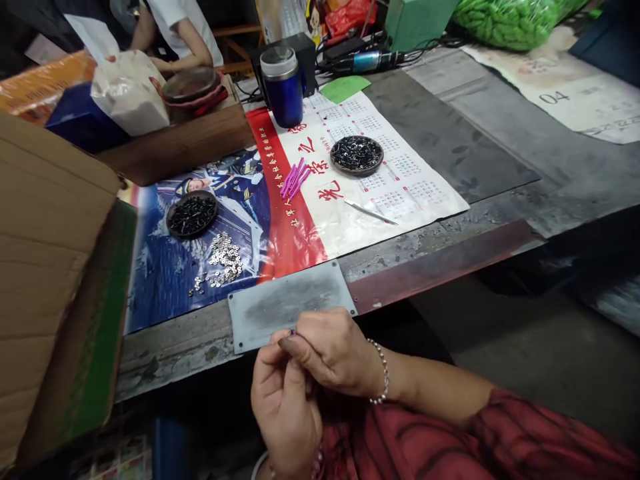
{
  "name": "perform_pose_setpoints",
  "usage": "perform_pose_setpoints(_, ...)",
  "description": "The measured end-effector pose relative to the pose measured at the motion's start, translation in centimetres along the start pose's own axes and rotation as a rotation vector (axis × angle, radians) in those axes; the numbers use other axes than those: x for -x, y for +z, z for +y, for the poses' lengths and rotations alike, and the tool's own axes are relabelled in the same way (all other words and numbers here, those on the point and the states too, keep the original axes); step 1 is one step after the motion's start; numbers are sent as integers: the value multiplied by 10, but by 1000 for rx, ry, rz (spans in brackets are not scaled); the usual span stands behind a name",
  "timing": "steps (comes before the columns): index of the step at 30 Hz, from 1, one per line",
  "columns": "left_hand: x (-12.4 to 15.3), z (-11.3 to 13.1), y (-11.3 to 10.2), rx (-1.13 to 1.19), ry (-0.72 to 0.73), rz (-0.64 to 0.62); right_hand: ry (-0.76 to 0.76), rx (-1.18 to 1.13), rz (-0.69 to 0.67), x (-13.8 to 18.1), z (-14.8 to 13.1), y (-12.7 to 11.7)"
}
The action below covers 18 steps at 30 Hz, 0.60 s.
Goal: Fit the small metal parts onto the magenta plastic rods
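Note:
My left hand (pixel 285 407) and my right hand (pixel 340 350) meet in front of the table edge, fingertips pinched together. Between them shows a tiny bit of a small purple piece (pixel 293 332); most of it is hidden by the fingers. Just beyond lies a grey metal plate (pixel 293 303) fixed at the table's edge. Farther in are a bunch of pink-purple strips (pixel 296 179), a scatter of small silver rings (pixel 227 260), and a pointed metal tool (pixel 370 211). Two round dishes hold small dark parts: the left dish (pixel 191 215) and the right dish (pixel 357 155).
A blue lidded mug (pixel 283 87) stands at the back on the calendar sheet (pixel 420 190). An open cardboard box (pixel 45 267) rises at the left. Behind are a tissue pack (pixel 129 90), a rotary tool (pixel 365 62) with cables, and another person's arm (pixel 193 43).

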State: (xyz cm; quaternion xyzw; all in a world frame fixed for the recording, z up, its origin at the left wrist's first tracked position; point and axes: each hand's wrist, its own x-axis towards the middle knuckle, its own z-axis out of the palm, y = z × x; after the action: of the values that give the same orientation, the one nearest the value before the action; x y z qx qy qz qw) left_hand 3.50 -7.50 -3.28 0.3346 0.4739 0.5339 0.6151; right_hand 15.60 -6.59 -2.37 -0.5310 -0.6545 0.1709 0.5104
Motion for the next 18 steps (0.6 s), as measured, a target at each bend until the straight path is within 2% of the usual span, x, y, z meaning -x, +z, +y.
perform_pose_setpoints(3, 0, 0, 0, 14, -1, -33, 106, -234, -137, 0, 2, -1)
perform_pose_setpoints(7, 1, 1, -2, 24, -38, -28, 133, -302, -123, 0, -1, -5)
perform_pose_setpoints(10, -3, 7, -1, 70, -149, -10, 193, -335, -118, 2, -4, -6)
perform_pose_setpoints(14, -11, 17, 3, 187, -364, -37, 309, -372, -202, 6, -3, -7)
perform_pose_setpoints(18, -15, 22, 2, 307, -449, -98, 374, -337, -192, 9, 1, -5)
